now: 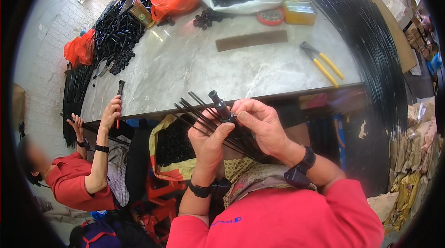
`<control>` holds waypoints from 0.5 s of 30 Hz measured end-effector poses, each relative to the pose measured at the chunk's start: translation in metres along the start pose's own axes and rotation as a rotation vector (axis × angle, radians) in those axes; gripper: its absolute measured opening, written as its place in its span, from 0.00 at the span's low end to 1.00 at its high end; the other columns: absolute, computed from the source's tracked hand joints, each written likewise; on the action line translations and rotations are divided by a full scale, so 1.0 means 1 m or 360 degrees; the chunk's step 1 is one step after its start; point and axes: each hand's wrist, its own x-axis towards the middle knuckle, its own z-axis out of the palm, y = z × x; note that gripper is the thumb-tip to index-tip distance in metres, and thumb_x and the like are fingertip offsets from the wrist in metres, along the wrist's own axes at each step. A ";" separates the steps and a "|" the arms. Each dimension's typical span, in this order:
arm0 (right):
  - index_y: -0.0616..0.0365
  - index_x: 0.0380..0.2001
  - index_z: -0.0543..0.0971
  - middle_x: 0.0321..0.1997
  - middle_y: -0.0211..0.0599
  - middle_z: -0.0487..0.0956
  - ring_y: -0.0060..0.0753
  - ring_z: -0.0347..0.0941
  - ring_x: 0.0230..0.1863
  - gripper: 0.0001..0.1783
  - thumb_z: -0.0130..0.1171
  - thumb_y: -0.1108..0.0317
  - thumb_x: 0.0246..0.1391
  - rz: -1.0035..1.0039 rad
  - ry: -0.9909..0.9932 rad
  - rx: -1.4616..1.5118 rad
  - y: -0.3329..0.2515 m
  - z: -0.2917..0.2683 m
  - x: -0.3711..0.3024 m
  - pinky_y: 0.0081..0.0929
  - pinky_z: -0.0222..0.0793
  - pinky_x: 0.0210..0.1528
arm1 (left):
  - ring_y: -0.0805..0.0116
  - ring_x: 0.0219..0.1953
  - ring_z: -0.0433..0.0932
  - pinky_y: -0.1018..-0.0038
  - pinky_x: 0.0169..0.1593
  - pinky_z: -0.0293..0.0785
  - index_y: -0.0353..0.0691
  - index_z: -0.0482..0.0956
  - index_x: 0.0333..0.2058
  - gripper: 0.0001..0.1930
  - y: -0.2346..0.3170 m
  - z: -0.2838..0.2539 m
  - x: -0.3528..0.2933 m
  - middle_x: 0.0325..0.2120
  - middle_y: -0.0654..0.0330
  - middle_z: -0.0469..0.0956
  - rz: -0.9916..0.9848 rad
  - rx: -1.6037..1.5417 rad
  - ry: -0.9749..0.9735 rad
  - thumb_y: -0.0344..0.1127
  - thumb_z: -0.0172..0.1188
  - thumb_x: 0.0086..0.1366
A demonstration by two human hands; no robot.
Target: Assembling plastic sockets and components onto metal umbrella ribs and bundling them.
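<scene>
My left hand (pixel 206 141) is wrapped round a bundle of thin black rods (pixel 187 108), whose ends fan out past the fingers. A short black tubular fitting (pixel 220 103) points up and away at the thumb side of that hand. Against the fitting's lower end, my right hand (pixel 259 125) is closed in a pinch of thumb and forefinger. Something small and light shows at those fingertips, too small to name. Both hands are above my lap, just in front of the table's near edge.
On the pale stone table (pixel 181 69) lie yellow-handled pliers (pixel 324 64), a brown flat strip (pixel 251 40) and a red round tin (pixel 270 16). Long black rods (pixel 371 44) drape over the right edge. At left a co-worker's hand (pixel 110 112) holds red-handled pliers (pixel 120 91).
</scene>
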 end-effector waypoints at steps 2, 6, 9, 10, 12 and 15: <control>0.60 0.38 0.78 0.43 0.27 0.74 0.15 0.68 0.43 0.05 0.58 0.71 0.63 -0.0001 0.0002 -0.0004 0.000 0.001 0.000 0.16 0.65 0.48 | 0.73 0.36 0.79 0.78 0.42 0.74 0.30 0.79 0.45 0.19 0.000 0.000 0.000 0.36 0.58 0.82 0.0000 0.0004 -0.0002 0.25 0.72 0.54; 0.60 0.38 0.78 0.43 0.27 0.74 0.15 0.68 0.43 0.04 0.58 0.70 0.63 -0.0029 -0.0007 -0.0041 0.000 0.003 -0.001 0.16 0.65 0.49 | 0.73 0.36 0.79 0.79 0.42 0.74 0.30 0.79 0.45 0.19 -0.001 -0.001 -0.001 0.37 0.58 0.82 0.0006 0.0040 0.0015 0.25 0.72 0.53; 0.60 0.37 0.78 0.43 0.27 0.74 0.16 0.68 0.44 0.04 0.58 0.70 0.63 -0.0051 -0.0005 -0.0039 0.003 0.002 -0.001 0.17 0.65 0.49 | 0.73 0.37 0.79 0.79 0.43 0.74 0.29 0.79 0.45 0.19 -0.001 -0.001 -0.001 0.37 0.58 0.82 0.0008 0.0041 0.0009 0.25 0.72 0.54; 0.60 0.37 0.77 0.43 0.27 0.74 0.16 0.68 0.44 0.04 0.59 0.70 0.63 -0.0049 -0.0009 -0.0014 0.003 0.003 -0.001 0.17 0.65 0.50 | 0.73 0.37 0.79 0.78 0.43 0.74 0.29 0.80 0.45 0.19 -0.001 -0.001 -0.001 0.37 0.58 0.82 0.0023 0.0034 0.0009 0.24 0.72 0.54; 0.60 0.37 0.77 0.42 0.27 0.73 0.16 0.68 0.44 0.04 0.59 0.70 0.63 -0.0045 -0.0011 0.0013 0.002 0.004 0.000 0.17 0.65 0.50 | 0.73 0.37 0.79 0.78 0.43 0.74 0.29 0.80 0.45 0.19 -0.001 -0.002 -0.001 0.37 0.58 0.82 0.0037 0.0028 0.0008 0.24 0.72 0.53; 0.60 0.37 0.77 0.42 0.27 0.73 0.16 0.68 0.44 0.04 0.59 0.71 0.63 -0.0072 -0.0002 -0.0003 0.003 0.007 0.001 0.17 0.65 0.50 | 0.75 0.38 0.78 0.80 0.44 0.74 0.29 0.79 0.43 0.16 0.000 -0.003 -0.002 0.37 0.59 0.81 0.0056 0.0015 -0.0028 0.19 0.68 0.55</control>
